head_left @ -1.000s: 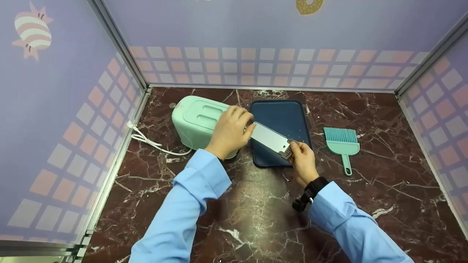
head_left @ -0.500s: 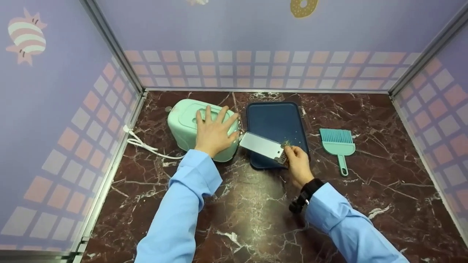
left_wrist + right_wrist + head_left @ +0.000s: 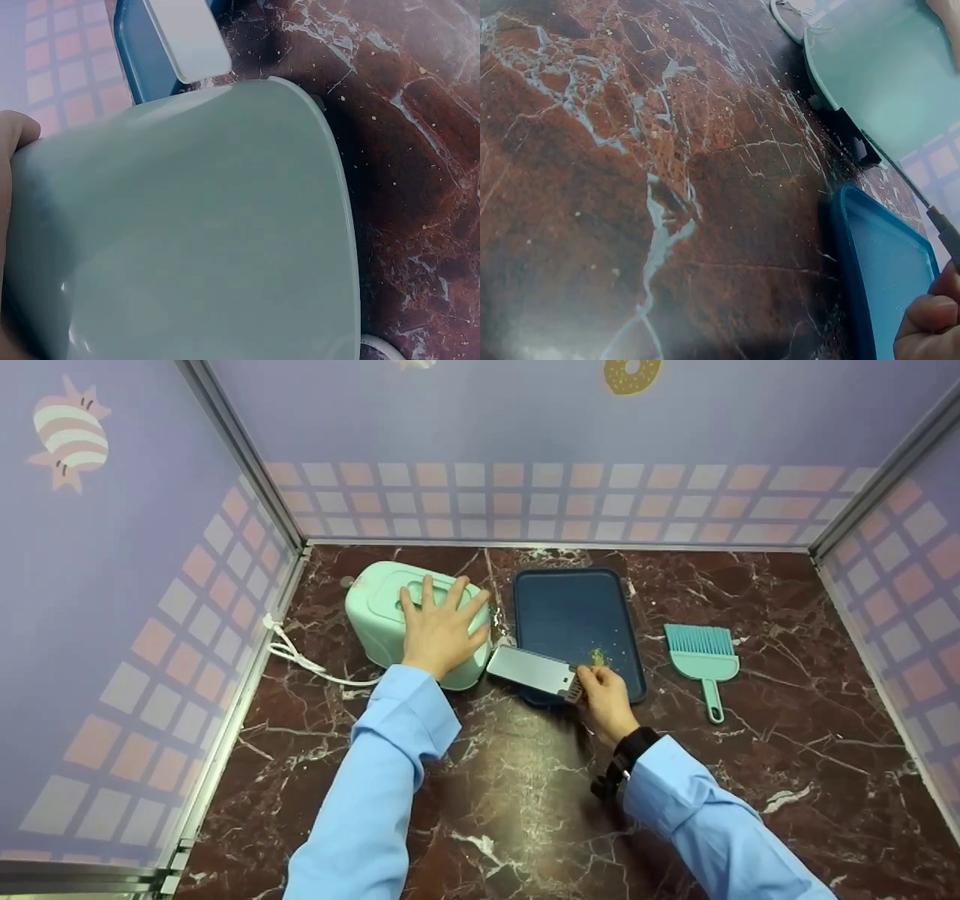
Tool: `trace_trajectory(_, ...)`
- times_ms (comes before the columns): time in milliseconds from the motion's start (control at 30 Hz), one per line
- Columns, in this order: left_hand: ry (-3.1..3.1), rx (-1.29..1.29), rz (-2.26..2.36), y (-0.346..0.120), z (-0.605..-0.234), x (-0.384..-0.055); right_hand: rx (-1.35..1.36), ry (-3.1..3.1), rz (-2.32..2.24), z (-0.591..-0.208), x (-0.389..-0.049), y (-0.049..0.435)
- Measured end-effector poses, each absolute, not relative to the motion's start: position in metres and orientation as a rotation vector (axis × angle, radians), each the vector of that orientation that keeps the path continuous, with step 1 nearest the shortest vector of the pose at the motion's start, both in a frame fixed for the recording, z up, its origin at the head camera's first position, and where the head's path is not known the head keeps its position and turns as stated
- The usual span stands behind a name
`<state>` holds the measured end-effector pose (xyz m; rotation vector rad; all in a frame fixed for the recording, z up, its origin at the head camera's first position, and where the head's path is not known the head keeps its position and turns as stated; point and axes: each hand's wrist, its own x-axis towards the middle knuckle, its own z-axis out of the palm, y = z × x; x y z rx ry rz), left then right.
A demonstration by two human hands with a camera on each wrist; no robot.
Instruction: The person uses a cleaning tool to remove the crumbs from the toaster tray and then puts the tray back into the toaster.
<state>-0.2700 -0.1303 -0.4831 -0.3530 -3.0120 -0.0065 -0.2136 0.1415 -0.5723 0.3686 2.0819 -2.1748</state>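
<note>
My left hand [image 3: 441, 634] rests on top of a mint-green toaster [image 3: 371, 615], fingers spread over its slots. The toaster's smooth side fills much of the left wrist view. Between thumb and fingers, my right hand [image 3: 606, 701] pinches the dark, slotted end of a flat metal crumb tray [image 3: 529, 669]. The pale far end of this crumb tray [image 3: 196, 37] points at the toaster's lower end, right beside it. Under it lies a navy serving tray [image 3: 566, 600], where a small heap of yellowish-green crumbs [image 3: 598, 657] sits close to my right fingers.
A mint brush [image 3: 703, 660] with teal bristles lies right of the serving tray. The toaster's white cord [image 3: 300, 656] runs out to the left wall. Specks dot the marbled tabletop [image 3: 727, 202]. Patterned panels [image 3: 525, 495] close in the back and both sides.
My left hand has left the crumb tray's end and spread out on the toaster. The right hand has brought the crumb tray left and nearer to me, and a crumb heap now shows on the serving tray.
</note>
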Motion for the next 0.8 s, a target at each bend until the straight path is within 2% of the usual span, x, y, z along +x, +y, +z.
trace_trajectory(800, -3.011, -0.327, -0.024, -0.131, -0.486, -0.268, 0.284, 2.111, -2.000, -0.581, -0.221, 0.123)
